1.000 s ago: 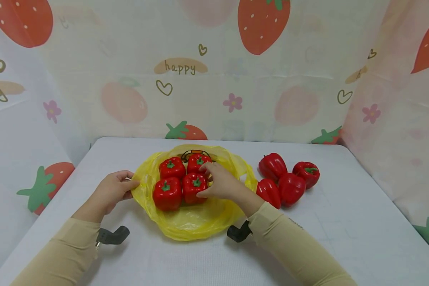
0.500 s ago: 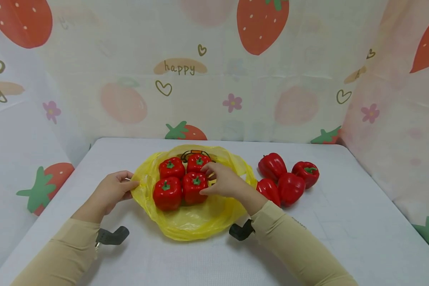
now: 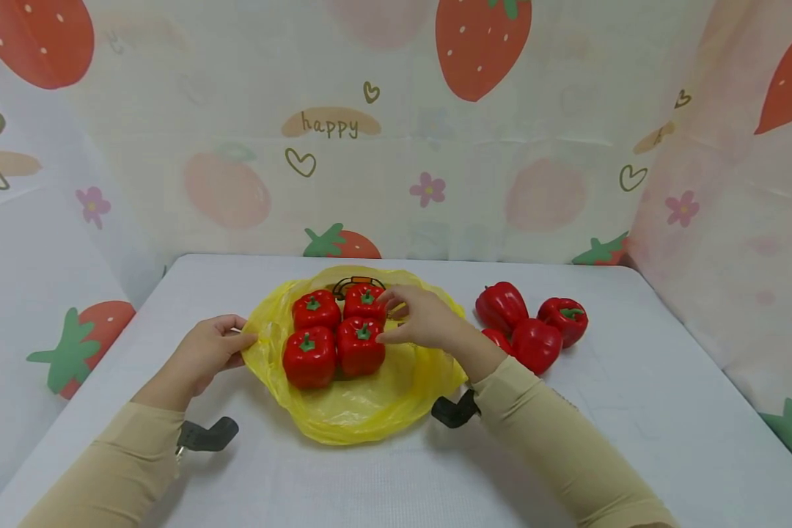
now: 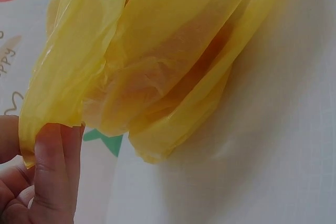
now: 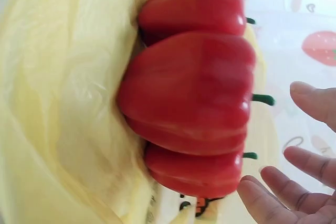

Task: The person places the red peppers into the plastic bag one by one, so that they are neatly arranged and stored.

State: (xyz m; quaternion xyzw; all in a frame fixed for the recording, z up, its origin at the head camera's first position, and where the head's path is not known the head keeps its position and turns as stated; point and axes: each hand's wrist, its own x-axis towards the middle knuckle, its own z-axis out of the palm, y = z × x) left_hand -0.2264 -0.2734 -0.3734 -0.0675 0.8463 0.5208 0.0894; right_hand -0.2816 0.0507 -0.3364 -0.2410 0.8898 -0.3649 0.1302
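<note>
A yellow plastic bag lies spread wide on the table, with several red bell peppers standing in it, green stems up. My left hand pinches the bag's left rim between thumb and fingers; in the left wrist view the fingers grip the thin plastic edge. Over the bag's right side, my right hand holds nothing, its fingers spread beside the near right bell pepper. The right wrist view shows that hand's fingertips apart from the foremost bell pepper, near the stems.
More red bell peppers lie in a cluster on the white table right of the bag, one partly hidden by my right wrist. A strawberry-printed cloth hangs behind and along both sides. Black camera mounts jut from both wrists.
My right hand has drawn back slightly to the right and up from the near right bell pepper, its fingers loosening away. The left hand keeps its hold on the bag rim.
</note>
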